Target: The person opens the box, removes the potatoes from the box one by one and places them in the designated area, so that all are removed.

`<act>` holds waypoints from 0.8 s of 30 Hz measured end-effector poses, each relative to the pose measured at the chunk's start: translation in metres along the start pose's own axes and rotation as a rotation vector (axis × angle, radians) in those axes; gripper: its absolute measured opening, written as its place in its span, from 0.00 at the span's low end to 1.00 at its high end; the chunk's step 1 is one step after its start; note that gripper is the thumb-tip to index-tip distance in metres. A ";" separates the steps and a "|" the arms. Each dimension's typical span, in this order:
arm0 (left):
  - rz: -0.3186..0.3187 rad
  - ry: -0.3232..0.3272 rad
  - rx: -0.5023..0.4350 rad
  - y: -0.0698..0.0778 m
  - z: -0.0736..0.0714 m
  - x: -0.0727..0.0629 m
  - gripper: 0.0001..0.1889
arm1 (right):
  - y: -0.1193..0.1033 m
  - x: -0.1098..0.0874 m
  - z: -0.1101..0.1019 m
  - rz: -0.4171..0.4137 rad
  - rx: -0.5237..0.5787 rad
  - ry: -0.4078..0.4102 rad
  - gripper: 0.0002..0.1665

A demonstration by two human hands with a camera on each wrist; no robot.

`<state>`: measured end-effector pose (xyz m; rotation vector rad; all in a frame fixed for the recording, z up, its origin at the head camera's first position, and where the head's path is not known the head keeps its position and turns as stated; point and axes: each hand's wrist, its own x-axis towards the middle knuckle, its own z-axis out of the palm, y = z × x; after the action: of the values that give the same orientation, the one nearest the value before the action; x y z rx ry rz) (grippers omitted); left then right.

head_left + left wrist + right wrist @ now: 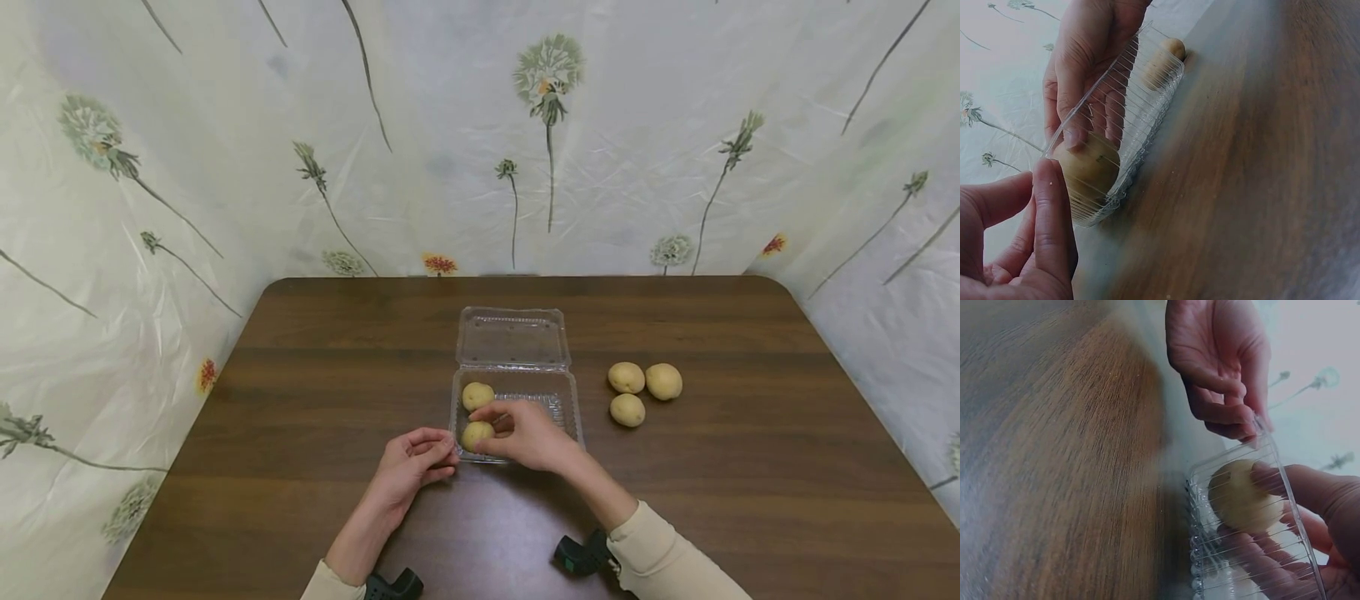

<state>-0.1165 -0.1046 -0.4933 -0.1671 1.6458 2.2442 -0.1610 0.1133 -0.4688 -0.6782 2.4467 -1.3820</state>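
Potato [476,435] sits in the near-left corner of the clear container [525,381] on the bench [337,375], the right hand's [529,435] grip holding it; the left hand [411,464] pinches that corner.

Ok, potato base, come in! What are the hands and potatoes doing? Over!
Right hand gripping the near potato inside the clear box. Left hand pinching the box's near left corner. Another potato inside, three potatoes outside. Lid open, nothing seen blocking.
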 end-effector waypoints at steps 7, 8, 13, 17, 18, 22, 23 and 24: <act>0.000 -0.001 0.004 0.000 0.000 0.000 0.11 | 0.000 -0.001 -0.001 0.012 0.074 0.032 0.22; 0.000 0.000 0.004 0.000 0.000 0.000 0.11 | -0.001 -0.002 -0.002 0.011 0.077 0.034 0.22; -0.002 0.004 0.008 0.000 0.000 0.000 0.13 | -0.004 -0.004 -0.006 0.002 0.089 0.038 0.22; -0.002 0.009 0.013 0.000 0.000 0.000 0.15 | -0.006 -0.008 -0.010 0.005 0.094 0.045 0.23; -0.002 0.011 0.014 0.000 0.000 0.000 0.15 | -0.006 -0.009 -0.011 0.005 0.094 0.046 0.23; -0.002 0.015 0.016 -0.001 0.000 0.000 0.15 | -0.007 -0.014 -0.014 0.002 0.106 0.049 0.24; -0.001 0.015 0.017 -0.001 0.000 0.001 0.15 | -0.007 -0.015 -0.015 0.004 0.111 0.050 0.24; -0.003 0.015 0.016 -0.001 0.000 0.001 0.15 | -0.007 -0.016 -0.015 0.002 0.110 0.050 0.24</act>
<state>-0.1167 -0.1042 -0.4941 -0.1828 1.6697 2.2324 -0.1521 0.1295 -0.4547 -0.6231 2.3872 -1.5379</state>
